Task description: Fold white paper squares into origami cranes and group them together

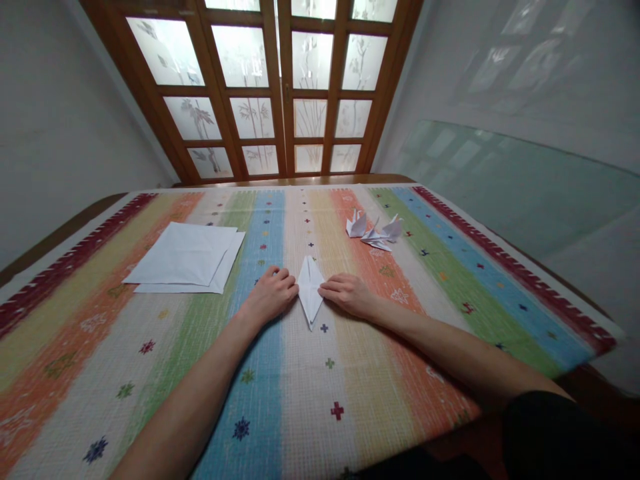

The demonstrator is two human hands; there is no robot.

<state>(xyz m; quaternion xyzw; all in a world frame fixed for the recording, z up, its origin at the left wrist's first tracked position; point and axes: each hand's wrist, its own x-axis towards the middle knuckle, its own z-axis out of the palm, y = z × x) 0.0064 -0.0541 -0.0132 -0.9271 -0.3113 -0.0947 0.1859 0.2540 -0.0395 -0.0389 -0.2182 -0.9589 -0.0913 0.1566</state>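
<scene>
A: Near side first. What do I log?

B: From my remote station I record a dark sleeve (545, 433) at near right, beside a striped tablecloth (280, 420).

A: State of the hands?

B: Left hand (273, 295): fingers drawn in narrow, holding the left corner of the folded white paper (311, 291). Right hand (347, 295): fingers close together, holding the right corner. How hard either one presses, I cannot tell.

A: Position of the piece?

B: On the cloth, between the two hands: a slim diamond, one point near, one far. A line runs from the far point towards the middle.

A: Handling assessment?

B: I judge it very light and crisp, stiffer where layers stack, weakest at the narrow points. It probably skids if pushed. I recommend light fingertips at the side corners, never a squeeze on the points.

A: Farther out?

B: To the left, overlapping white sheets (183, 255) lie flat; likely floppier, best taken by a corner. Farther right, a group of folded paper birds (373, 235); fragile in my judgement, best lifted by the body. At the far end, wooden doors (250, 120) with glass panes.
</scene>
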